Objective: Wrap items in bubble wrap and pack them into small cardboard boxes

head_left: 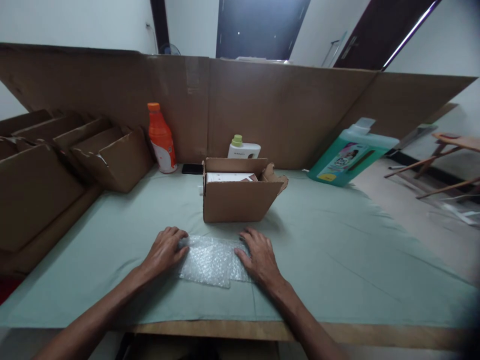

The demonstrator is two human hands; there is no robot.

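A folded sheet of clear bubble wrap [208, 262] lies on the green cloth in front of me, one layer overlapping another toward its right side. At its left edge, my left hand [167, 252] grips the wrap with thumb and fingers curled. My right hand [259, 256] has hold of the right edge in the same way, its thumb lying over the top. Just beyond both hands stands an open cardboard box [240, 202], with a white carton [228, 177] showing inside it. Neither hand touches this box.
Several open cardboard boxes [116, 157] crowd the left side. An orange bottle [162, 140], a black phone [192, 169] and a white bottle with a green cap [244, 150] are at the back. A large teal bottle [348, 157] leans at right. Behind runs a cardboard screen [281, 110].
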